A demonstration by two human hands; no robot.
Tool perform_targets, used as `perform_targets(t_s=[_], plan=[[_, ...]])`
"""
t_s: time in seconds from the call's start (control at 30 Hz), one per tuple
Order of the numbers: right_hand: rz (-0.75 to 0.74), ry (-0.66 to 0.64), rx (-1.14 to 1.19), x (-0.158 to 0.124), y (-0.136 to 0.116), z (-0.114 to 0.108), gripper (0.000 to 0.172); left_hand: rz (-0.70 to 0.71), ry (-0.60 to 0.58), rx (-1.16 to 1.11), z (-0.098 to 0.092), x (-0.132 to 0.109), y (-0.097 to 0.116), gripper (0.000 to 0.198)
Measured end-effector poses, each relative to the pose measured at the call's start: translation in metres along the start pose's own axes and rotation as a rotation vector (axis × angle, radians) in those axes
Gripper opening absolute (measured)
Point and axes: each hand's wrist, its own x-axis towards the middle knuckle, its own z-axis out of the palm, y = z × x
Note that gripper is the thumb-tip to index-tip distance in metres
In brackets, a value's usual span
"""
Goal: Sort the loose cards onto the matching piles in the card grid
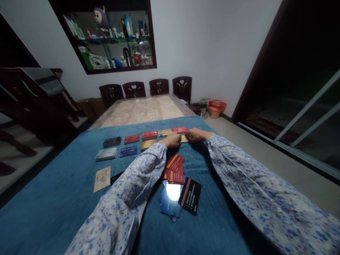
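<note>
My left hand and my right hand reach to the far side of the blue cloth, fingers drawn in. Between them lie pale yellow cards, pinched at either end and partly covered by the fingers. Just behind is a stack of red cards. Left of my left hand are a gold card stack, a yellow stack and a red stack. Nearer me, between my forearms, loose red cards, blue cards and a black card overlap in a fan.
Further left sit black, red, white and blue card stacks. A beige card lies near a dark card partly under my left sleeve. Dark chairs stand behind the marble-patterned table. A bright light spot covers the blue cards.
</note>
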Motion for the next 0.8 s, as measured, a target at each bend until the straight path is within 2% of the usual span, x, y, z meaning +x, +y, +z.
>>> perform_targets(t_s=[0.23, 0.43, 0.53, 0.67, 0.8], plan=[[-0.002, 0.067, 0.033, -0.005, 0.0, 0.003, 0.027, 0.031, 0.0, 0.015, -0.007, -0.021, 0.005, 0.022], [0.048, 0.112, 0.06, -0.015, 0.007, 0.005, 0.046, 0.092, -0.038, -0.008, -0.011, -0.049, 0.007, 0.029], [0.071, 0.139, 0.038, -0.023, 0.009, 0.005, 0.05, 0.124, -0.067, -0.048, -0.012, -0.064, 0.009, 0.028], [0.071, 0.158, 0.023, -0.036, 0.001, 0.004, 0.049, 0.198, -0.11, -0.132, -0.011, -0.081, 0.012, 0.03], [0.027, 0.197, 0.019, -0.049, -0.017, 0.002, 0.042, 0.248, -0.18, -0.215, -0.01, -0.094, 0.011, 0.04]])
